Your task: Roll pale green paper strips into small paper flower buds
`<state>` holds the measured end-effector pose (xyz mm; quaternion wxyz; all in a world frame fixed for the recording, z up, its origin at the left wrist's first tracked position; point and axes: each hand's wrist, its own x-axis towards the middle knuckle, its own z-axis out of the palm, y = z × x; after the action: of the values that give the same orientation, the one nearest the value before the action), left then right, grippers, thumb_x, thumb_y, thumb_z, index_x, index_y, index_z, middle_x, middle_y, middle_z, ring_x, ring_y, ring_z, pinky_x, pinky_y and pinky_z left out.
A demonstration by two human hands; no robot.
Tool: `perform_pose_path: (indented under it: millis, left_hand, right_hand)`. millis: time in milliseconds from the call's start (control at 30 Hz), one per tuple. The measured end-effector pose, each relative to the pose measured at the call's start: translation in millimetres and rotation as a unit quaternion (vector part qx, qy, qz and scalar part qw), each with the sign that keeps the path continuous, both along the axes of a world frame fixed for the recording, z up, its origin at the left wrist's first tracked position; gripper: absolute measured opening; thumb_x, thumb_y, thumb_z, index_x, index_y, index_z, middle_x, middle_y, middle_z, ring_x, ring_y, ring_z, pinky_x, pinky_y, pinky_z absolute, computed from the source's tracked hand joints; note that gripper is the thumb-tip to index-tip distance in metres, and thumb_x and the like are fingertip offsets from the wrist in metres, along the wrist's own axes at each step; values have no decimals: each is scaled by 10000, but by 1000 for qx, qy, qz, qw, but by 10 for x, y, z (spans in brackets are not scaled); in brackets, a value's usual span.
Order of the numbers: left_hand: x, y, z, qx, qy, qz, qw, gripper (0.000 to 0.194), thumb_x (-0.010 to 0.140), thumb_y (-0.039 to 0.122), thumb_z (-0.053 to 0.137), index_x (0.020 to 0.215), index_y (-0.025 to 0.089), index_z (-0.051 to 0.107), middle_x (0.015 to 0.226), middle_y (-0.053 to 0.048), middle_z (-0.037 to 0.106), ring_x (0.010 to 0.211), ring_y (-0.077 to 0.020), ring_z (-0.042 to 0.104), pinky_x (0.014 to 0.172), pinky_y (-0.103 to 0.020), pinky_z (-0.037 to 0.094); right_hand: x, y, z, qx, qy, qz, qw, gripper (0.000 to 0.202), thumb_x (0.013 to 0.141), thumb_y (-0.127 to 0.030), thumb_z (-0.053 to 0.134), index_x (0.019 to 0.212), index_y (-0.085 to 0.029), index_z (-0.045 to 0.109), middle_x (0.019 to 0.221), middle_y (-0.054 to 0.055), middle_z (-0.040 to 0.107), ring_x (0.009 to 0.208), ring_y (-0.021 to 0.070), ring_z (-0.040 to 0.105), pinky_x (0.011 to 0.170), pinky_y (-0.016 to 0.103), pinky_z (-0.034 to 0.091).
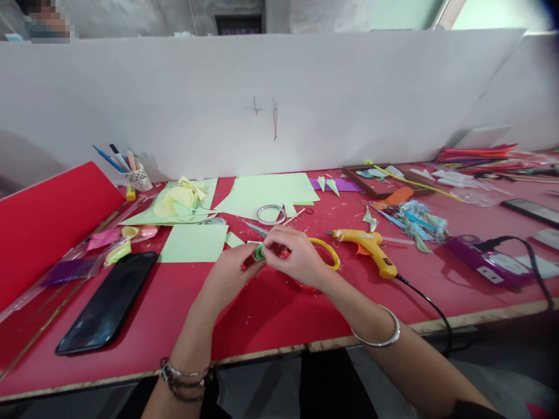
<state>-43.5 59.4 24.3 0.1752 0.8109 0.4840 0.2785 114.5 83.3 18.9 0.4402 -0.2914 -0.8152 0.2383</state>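
Over the red table, my left hand and my right hand meet at a small green rolled piece, probably paper. The fingers of both hands are pinched on it, and they cover much of it. Beneath my right hand lie scissors with yellow and red handles, their blade tips showing beyond my fingers. A pale green paper sheet lies just past my left hand. Behind my hands rests a roll of tape. A yellow glue gun lies to the right of my right hand.
A black phone lies at left, near a red board and a pen cup. Crumpled yellow-green paper sits behind. To the right are blue tassels, a brown tray and a purple power strip with a cord.
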Motion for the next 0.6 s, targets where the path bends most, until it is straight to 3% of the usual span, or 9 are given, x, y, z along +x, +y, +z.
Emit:
perform_pose_path:
  millis: [167,367,600]
  left_hand:
    - [0,5,-23,-13,1,7,1000,139,821,283,455,823,169,534,744,-2,574,643,-126,498,564,-210,358]
    - [-21,13,-65,-23,-7,-8,1000,166,847,300,396,803,171,491,721,6,548,632,-120,474,561,-206,352]
    - [9,1,-33,-37,-40,16,998,235,881,341,314,997,197,459,834,-18,587,712,-148,531,617,-240,377]
  right_hand:
    - [-1,3,-11,-59,28,2,998,15,758,-188,486,745,-180,490,703,-9,514,614,85,483,573,215,422]
    - [-18,11,-27,-72,61,-1,996,50,761,-178,459,724,-172,494,700,-8,516,635,89,493,592,216,422]
    - [-31,8,-53,-92,92,-22,991,51,745,-187,467,696,-177,456,658,-22,487,591,84,481,560,216,415]
